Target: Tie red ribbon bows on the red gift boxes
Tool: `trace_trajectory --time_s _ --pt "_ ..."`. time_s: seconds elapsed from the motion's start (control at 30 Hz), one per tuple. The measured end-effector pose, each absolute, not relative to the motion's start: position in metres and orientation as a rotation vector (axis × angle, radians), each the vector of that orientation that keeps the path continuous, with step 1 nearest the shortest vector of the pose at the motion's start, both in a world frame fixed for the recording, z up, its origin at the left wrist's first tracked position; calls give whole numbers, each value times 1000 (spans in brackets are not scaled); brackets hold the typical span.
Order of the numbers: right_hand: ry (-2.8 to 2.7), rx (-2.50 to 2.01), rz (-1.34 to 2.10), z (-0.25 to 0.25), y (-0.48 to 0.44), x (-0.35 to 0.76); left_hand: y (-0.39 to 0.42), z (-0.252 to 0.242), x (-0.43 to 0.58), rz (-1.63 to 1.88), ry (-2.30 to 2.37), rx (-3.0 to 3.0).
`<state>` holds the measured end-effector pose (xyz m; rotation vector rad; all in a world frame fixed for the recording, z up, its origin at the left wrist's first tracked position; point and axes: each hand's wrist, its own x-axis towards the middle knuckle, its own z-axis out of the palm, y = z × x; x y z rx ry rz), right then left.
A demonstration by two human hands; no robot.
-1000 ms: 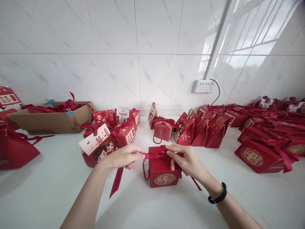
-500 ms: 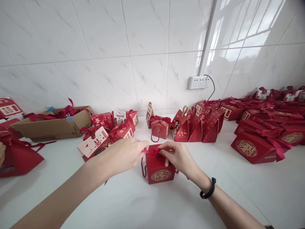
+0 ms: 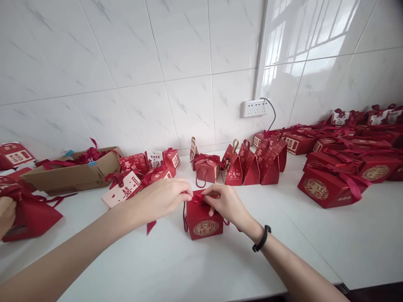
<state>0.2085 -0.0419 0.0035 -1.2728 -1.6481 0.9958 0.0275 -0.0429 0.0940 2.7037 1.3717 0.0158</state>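
At frame centre a red box (image 3: 204, 220) stands on the white table (image 3: 189, 268). Over its top the left hand (image 3: 165, 197) and right hand (image 3: 223, 203) meet, fingers pinching the ribbon (image 3: 198, 197).

Small red paper box (image 3: 204, 218), front: gold oval emblem, characters look like "金榜", the rest unclear. Red triangular paper pouch (image 3: 232, 170): white "大喜的日子". Pink paper card (image 3: 122, 191): red "囍". Flat red box with ribbon (image 3: 317, 191): gold round emblem, characters illegible. Red card at far left (image 3: 15, 154): white label, red "囍". Other box labels too small to read.
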Motion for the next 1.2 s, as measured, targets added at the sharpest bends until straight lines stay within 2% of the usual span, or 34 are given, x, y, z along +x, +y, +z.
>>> trace_trajectory --time_s 0.23,0.37,0.47,0.53,0.63,0.73,0.97,1.2 --pt "-1670 -1241 963 3 -42 210 -39 99 36 -438 1274 3116" --pt "-1689 -1220 955 2 -42 210 -31 105 63 -414 1219 3116" --pt "-1686 -1204 985 0 -40 210 -18 98 75 -272 1090 3130" --pt "-1678 -1200 1003 -2 -39 210 -7 88 74 -59 1063 3075" --pt "-1638 -1142 1032 -4 -38 210 5 66 61 312 1194 2785" --pt "-1571 -1082 1076 -2 -39 210 8 41 47 518 1332 2411" --pt "-1568 -1244 1095 1 -41 211 -14 7 42 827 1248 2190" --pt "-1601 -1238 1060 0 -41 211 -23 8 46 843 1119 2058"
